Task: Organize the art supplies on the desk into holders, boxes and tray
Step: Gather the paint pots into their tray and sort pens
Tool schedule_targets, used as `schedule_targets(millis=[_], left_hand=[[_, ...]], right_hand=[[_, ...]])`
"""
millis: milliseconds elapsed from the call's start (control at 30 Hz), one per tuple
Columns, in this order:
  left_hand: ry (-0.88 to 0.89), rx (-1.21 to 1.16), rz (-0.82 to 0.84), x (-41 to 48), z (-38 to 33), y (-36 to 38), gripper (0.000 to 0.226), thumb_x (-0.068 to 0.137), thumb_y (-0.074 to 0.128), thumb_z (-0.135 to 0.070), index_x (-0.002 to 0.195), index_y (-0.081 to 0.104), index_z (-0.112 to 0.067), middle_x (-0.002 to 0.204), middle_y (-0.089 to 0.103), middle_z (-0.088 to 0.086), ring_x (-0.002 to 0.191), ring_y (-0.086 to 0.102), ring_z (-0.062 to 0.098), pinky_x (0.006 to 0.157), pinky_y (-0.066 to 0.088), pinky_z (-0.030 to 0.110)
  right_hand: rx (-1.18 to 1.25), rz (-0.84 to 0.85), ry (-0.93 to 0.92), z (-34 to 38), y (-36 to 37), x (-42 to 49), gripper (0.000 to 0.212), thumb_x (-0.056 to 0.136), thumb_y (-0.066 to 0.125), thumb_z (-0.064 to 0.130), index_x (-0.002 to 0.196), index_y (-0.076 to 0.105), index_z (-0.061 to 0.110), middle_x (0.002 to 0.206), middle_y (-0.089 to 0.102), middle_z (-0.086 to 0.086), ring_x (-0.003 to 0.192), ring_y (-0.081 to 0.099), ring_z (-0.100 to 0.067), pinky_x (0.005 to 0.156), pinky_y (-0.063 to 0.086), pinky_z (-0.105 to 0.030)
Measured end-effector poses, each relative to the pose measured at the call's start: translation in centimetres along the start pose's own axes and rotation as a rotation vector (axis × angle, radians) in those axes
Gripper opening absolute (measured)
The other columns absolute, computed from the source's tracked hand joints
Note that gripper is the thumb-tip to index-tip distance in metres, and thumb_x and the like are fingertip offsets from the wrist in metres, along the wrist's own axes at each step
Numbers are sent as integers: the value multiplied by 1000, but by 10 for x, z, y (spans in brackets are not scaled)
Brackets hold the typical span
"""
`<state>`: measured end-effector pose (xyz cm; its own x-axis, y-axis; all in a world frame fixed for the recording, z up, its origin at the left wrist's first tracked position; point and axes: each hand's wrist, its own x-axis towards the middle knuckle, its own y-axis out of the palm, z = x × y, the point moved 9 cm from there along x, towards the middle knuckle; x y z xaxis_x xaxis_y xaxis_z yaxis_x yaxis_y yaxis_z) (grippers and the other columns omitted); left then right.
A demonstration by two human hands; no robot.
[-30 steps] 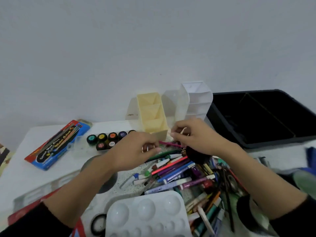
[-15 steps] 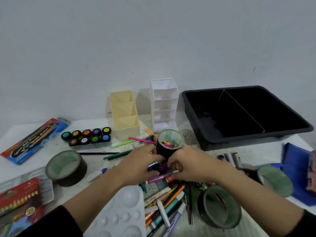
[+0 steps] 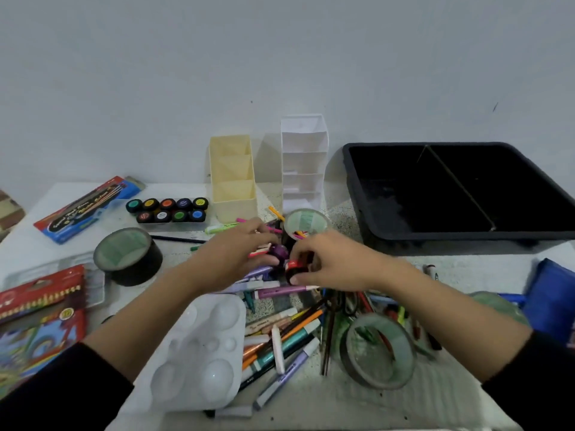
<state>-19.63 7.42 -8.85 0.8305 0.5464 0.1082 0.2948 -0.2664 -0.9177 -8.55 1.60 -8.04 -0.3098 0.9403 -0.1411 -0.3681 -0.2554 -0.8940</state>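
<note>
Starting at the left edge of the table (image 3: 460, 272), the coloured-pencil box (image 3: 37, 293) and the brush pack (image 3: 84, 209) lie flat, with a black tape roll (image 3: 127, 256) and the set of paint pots (image 3: 169, 209) just beyond them. The white palette (image 3: 199, 353) sits at the near edge under my left forearm.

My left hand (image 3: 236, 259) curls round a small purple pot (image 3: 278, 251); just beside it, my right hand (image 3: 329, 262) pinches a small red-lidded pot (image 3: 294, 265). Both are low over the middle of the table.

I judge the sorting barely begun. Nothing shows in the cream holder (image 3: 233, 181) or the white holder (image 3: 303, 160) at the far edge, and the black tray (image 3: 451, 194) at the far right corner looks bare. The pile of markers (image 3: 280, 337) sprawls across the middle towards the near edge, with another tape roll (image 3: 378, 353) lying on its right side.

Room is tight around my hands, since a third tape roll (image 3: 306, 222) stands just behind them. The air above the holders and tray is open, so lifting up and back looks like the easy path.
</note>
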Motion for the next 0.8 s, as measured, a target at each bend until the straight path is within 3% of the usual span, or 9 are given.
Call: schedule_targets(millis=[100,200,333,467,533,600,667,800], left_hand=[[-138,-150,-76,-16,22,-26,38,90,54,-53,118,65,-29,109,55,-16,93,59,-2,80,52,19],[-254,-294,-184,-41,47,-50,34,91,57,-48,117,64,-27,108,68,-16,97,64,-6,80,53,14],[-336,-327,-273,-72,76,-71,24,96,61,-30,120,61,-24,109,67,-22,98,61,-18,79,43,1],[-428,-352,-318,-108,113,-91,31,98,61,-26,129,60,-24,117,67,-9,106,64,-3,82,43,1],[-465,-343,-350,-125,133,-104,35,99,60,-25,134,59,-22,122,64,-6,109,64,6,85,46,5],[-479,-329,-392,-137,150,-119,32,99,59,-23,132,61,-24,122,63,-5,108,63,7,92,51,19],[-495,-319,-431,-146,169,-133,27,100,56,-20,125,65,-26,118,63,-7,104,63,4,93,52,27],[-572,-248,-428,-149,219,-147,27,100,48,-11,113,69,-22,104,59,-6,90,63,14,88,51,35]], right_hand=[[143,-105,13,0,-15,12,25,94,65,41,112,68,23,86,59,15,77,54,-2,69,43,-22],[297,-180,60,2,-18,29,22,98,60,39,116,67,28,100,65,10,90,63,-10,86,53,-37],[690,-137,56,27,-10,57,14,103,55,20,113,65,20,98,66,-7,79,72,-20,80,61,-45],[727,-114,26,63,-4,97,13,101,58,12,105,68,18,91,62,-11,71,65,-23,79,61,-46],[705,-105,25,78,0,120,7,96,66,16,100,69,21,91,63,-1,70,64,-20,78,60,-45],[627,-134,3,93,0,141,10,91,74,24,99,69,23,99,64,4,69,61,-12,72,57,-38],[545,-178,-29,108,-1,160,14,89,76,27,99,68,23,104,63,2,74,57,-3,72,47,-25],[418,-263,-55,130,0,200,12,88,75,23,100,71,25,103,55,-3,91,55,-7,74,39,-11]])
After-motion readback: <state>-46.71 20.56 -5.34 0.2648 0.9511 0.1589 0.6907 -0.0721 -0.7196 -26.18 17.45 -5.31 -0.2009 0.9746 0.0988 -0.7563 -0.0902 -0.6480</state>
